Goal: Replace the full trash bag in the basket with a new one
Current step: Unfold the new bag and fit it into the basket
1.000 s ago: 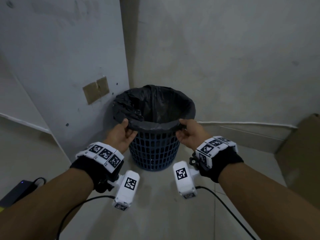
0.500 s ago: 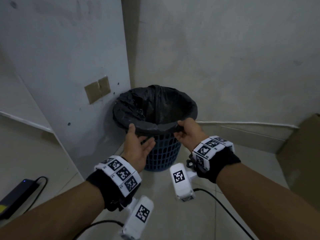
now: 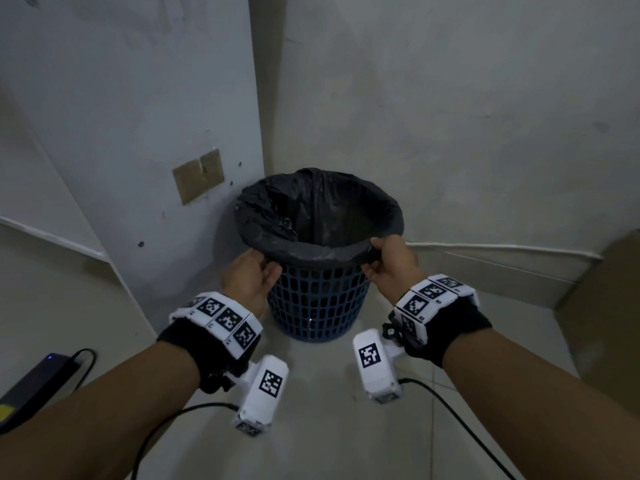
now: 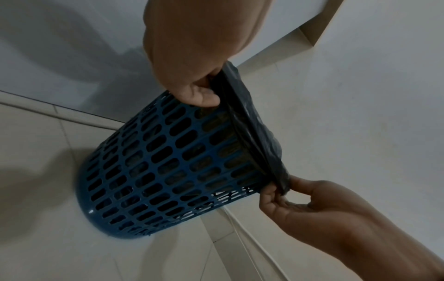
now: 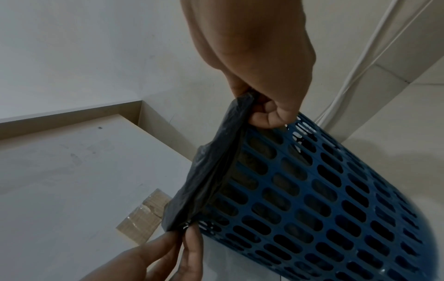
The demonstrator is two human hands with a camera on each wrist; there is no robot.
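Both grips pinch the trash bag (image 3: 313, 252) hem at the basket (image 3: 317, 299) rim, left hand (image 3: 251, 277) and right hand (image 3: 391, 266) opposite.

Brown taped patch (image 3: 198, 176) sticking on the left wall panel, black power adapter (image 3: 33, 386) lying at the floor's left edge with blue light glowing, cardboard sheet (image 3: 602, 317) leaning at right, white cable (image 3: 502, 249) running along the baseboard

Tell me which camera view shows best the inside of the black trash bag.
The head view: it looks down into the open black trash bag and shows its dark, crumpled lining inside the blue basket. Both wrist views see the basket from the side, so they show only the bag's folded-over edge at the rim.
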